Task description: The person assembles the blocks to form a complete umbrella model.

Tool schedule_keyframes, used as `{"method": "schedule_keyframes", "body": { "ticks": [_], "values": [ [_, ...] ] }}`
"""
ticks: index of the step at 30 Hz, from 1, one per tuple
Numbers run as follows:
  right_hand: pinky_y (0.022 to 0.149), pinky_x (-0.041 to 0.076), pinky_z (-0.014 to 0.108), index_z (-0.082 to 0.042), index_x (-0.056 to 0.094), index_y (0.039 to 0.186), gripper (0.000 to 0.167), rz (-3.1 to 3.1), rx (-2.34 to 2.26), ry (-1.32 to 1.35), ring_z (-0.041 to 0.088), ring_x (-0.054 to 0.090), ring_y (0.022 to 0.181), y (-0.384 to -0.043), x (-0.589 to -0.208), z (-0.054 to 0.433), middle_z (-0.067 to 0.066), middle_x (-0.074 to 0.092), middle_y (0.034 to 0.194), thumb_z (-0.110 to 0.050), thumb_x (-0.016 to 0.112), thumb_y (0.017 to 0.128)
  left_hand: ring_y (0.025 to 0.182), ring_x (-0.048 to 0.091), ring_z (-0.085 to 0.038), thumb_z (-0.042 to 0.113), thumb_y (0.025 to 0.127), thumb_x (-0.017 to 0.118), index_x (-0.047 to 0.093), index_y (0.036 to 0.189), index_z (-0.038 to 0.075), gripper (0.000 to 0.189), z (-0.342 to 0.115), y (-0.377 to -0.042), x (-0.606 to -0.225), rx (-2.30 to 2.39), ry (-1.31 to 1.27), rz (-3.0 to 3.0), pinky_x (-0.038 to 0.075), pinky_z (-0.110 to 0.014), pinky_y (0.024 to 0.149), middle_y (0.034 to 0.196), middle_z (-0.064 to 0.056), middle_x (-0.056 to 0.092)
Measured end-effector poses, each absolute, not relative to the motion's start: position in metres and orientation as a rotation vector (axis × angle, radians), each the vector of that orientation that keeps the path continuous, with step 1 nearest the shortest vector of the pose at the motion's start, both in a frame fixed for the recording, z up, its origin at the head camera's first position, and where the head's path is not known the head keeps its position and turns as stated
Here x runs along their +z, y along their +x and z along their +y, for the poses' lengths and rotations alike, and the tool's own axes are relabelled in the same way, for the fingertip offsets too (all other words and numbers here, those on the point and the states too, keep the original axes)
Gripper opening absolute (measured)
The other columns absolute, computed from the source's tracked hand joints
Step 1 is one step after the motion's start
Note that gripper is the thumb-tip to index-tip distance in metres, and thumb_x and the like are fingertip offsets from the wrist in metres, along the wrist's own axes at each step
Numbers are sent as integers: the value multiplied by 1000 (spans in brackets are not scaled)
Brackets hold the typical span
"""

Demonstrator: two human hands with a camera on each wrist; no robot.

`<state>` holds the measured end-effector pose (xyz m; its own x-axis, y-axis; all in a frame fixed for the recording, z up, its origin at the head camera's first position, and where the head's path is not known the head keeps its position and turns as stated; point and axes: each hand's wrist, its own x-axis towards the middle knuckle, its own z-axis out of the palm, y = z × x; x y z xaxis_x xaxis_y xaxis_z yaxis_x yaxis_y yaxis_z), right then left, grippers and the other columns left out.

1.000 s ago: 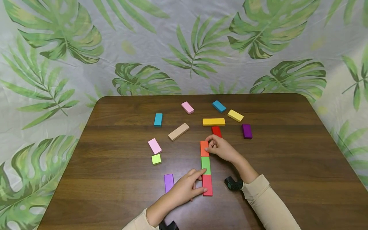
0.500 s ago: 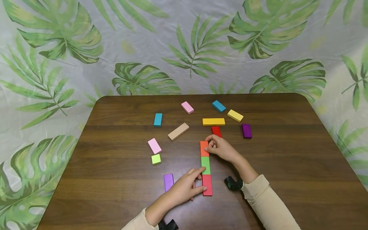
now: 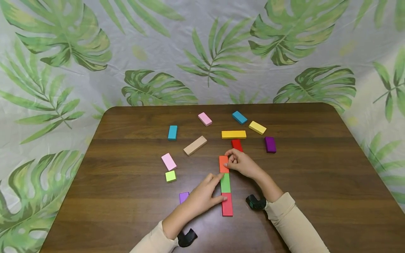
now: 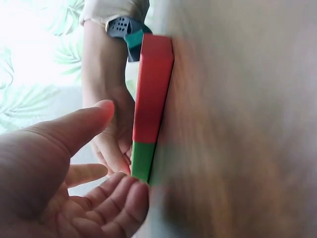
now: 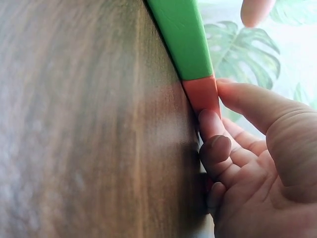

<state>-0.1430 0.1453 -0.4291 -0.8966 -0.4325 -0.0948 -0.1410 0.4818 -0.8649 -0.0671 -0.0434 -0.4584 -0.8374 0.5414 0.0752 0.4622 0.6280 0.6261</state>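
Three blocks sit end to end on the dark table [image 3: 126, 214], just right of centre in the head view: orange block [image 3: 223, 162] up top, green block [image 3: 225, 184] in the middle, red block [image 3: 227, 207] at the bottom. The right hand [image 3: 243, 165] pinches the orange one, thumb at its upper edge and a fingertip against its side (the right wrist view shows it best), probably because a hold out there leaves the seam with the green uncovered. The left hand [image 3: 201, 197] has its fingers spread, thumb over the red and index by the green-orange seam. There's a gap under that thumb in the left wrist view, so no grip; can't tell if the index touches. I'd guess it's a loose guide for the row. Loose bits, like the wooden block [image 3: 195, 146] and yellow bar [image 3: 233, 134] toward upper centre, lie apart, maybe for elbow room.
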Motion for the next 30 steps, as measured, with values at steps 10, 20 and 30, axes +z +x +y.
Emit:
{"method": "schedule_keyframes", "body": {
  "ticks": [10,20,30],
  "values": [
    [52,33,21,10,50,107,29,2429,-1389,-495,11,40,55,-143,-430,145,12,52,72,-2,61,82,82,45,-12,48,73,69,35,138,8,83,-45,-81,-462,875,842,2754,43,-23,66,102,-1,44],
    [52,33,22,10,49,107,30,2419,-1393,-494,12,40,55,-147,-437,146,10,52,72,-1,61,82,81,42,-12,48,72,70,37,137,7,83,-45,-85,-465,802,873,2760,41,-23,67,98,-1,44],
    [52,35,23,0,52,109,32,2443,-1396,-476,12,42,55,-158,-469,154,3,53,72,-13,64,83,86,45,-14,48,72,70,39,136,6,82,-45,-85,-465,792,868,2752,43,-26,72,102,-4,46]
  ]
}}
